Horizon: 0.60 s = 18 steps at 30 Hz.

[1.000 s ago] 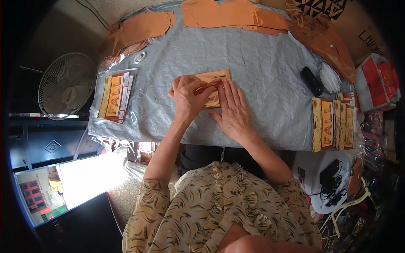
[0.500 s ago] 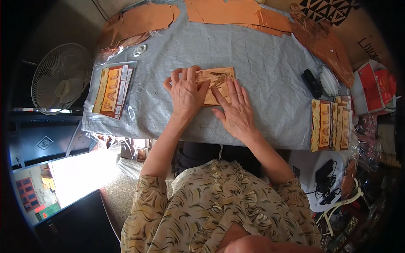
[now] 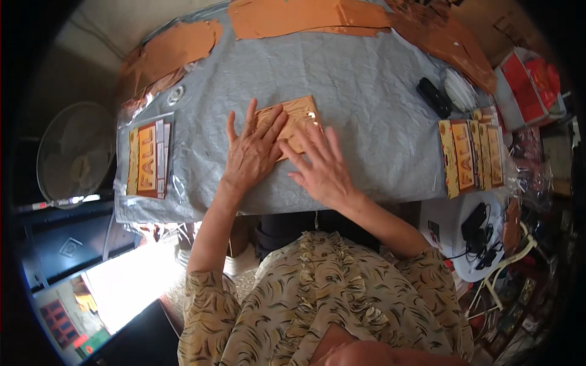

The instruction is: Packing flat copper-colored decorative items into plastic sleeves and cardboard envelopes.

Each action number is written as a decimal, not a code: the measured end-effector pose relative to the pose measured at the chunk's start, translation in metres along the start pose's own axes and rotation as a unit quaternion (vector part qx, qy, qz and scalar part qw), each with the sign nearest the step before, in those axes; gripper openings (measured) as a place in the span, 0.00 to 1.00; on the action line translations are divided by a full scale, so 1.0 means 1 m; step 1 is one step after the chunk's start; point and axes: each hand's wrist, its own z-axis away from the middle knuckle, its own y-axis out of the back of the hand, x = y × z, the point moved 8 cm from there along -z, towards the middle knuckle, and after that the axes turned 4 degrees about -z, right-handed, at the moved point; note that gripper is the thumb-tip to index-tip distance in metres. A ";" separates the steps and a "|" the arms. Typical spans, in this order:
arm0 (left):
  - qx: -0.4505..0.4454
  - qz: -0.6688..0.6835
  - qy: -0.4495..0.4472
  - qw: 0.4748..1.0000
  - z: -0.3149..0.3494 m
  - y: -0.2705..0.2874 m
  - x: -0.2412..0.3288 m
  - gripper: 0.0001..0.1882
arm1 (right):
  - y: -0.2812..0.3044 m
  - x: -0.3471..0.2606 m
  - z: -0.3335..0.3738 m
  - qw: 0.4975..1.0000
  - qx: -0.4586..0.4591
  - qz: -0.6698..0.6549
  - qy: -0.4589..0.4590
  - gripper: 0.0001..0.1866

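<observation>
A flat, square, shiny orange-tan folded packet point(image 3: 300, 107) lies on the grey sheet covering the table. My left hand point(image 3: 253, 149) rests across its left side, fingers spread and stretched out. Over the packet's near right part, my right hand point(image 3: 320, 168) is laid with its fingers apart, slightly smeared by motion. Neither hand grips anything. Both partly cover the packet, so its lower corners are hard to see.
Printed cards in clear sleeves point(image 3: 146, 158) lie at the left; several similar packs point(image 3: 469, 152) stand at the right edge. Large orange sheets point(image 3: 305, 18) line the far edge. A tape roll point(image 3: 176, 94), a black object point(image 3: 433, 97) and a fan point(image 3: 76, 155) are around.
The view has shifted. My left fingers, bent at the packet's upper left before, now lie stretched over it. My right hand has slid toward the packet's near right edge.
</observation>
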 end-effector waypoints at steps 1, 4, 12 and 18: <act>-0.007 -0.008 0.006 1.000 0.000 0.001 -0.001 0.28 | -0.004 -0.010 0.002 0.999 -0.011 -0.010 0.036 0.40; -0.011 -0.021 -0.007 1.000 -0.001 -0.001 0.003 0.28 | -0.003 -0.004 -0.004 0.999 0.028 -0.012 0.037 0.35; -0.034 -0.030 -0.009 0.999 0.005 0.000 0.000 0.30 | -0.001 -0.009 -0.007 0.998 0.037 0.018 0.040 0.31; 0.027 0.011 -0.063 0.998 0.024 0.035 0.011 0.18 | -0.004 -0.011 -0.006 0.997 0.025 0.060 0.051 0.31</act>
